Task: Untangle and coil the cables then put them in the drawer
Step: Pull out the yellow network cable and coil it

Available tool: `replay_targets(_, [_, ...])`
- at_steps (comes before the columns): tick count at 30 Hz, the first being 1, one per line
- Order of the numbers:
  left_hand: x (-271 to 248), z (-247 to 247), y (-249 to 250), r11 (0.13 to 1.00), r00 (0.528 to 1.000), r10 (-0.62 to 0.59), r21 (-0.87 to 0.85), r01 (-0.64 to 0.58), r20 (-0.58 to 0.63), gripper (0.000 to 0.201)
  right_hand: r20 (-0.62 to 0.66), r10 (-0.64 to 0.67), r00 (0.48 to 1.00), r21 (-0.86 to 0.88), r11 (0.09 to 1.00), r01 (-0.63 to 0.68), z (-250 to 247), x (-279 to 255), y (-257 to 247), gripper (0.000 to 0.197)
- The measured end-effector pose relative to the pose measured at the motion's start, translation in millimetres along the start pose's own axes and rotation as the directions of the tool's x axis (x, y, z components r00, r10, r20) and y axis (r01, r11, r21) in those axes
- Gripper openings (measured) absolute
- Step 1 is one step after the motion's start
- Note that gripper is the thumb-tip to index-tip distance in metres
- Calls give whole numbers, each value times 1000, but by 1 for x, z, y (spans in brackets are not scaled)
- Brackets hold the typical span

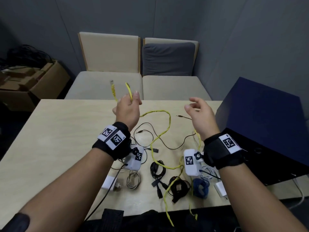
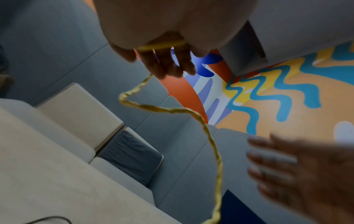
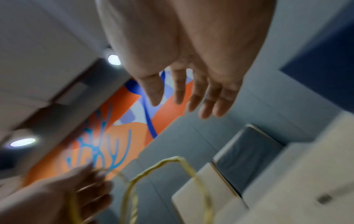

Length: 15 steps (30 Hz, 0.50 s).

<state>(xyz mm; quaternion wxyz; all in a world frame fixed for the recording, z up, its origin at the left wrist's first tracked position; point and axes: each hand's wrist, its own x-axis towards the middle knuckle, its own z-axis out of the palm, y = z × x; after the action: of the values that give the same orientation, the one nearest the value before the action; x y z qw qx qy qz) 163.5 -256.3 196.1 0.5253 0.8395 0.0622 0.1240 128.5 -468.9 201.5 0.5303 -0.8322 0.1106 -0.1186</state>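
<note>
My left hand (image 1: 127, 104) is raised above the far table edge and grips a yellow network cable (image 1: 160, 136) near its plug end, which sticks up past the fingers (image 1: 113, 90). The cable (image 2: 208, 133) hangs from that hand in a loop, trails over the table and drops off the front edge. My right hand (image 1: 199, 108) hovers beside it with relaxed fingers (image 3: 193, 98) and holds nothing. A thin black audio cable (image 1: 150, 131) lies tangled under the yellow one. The dark blue drawer cabinet (image 1: 260, 124) stands at the right.
Several coiled cables sit near the front edge: a grey one (image 1: 133, 180), a black one (image 1: 158, 168), another black one (image 1: 179, 187), a blue one (image 1: 200, 185). White chargers (image 1: 108, 182) (image 1: 220, 190) lie beside them. Beige seats (image 1: 107, 84) stand behind the wooden table (image 1: 50, 139); a cardboard box (image 1: 33, 81) stands left.
</note>
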Motion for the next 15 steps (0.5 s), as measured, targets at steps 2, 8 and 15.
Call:
replay_targets(2, [-4,-1,1,997,996,66,-46,-63,66,38,86,-161,983,-60,984,167,4,-7,-15,35])
replay_targets(8, [-29,9,10,938,852,308,17,-348,423,3,407,-372,834,-179,863,472,33,-6,-30,49])
replay_targets(15, [-21,-9,4,926,845,362,-50,-374,393,11,503,-202,840,-214,913,347,29,-17,-15,27])
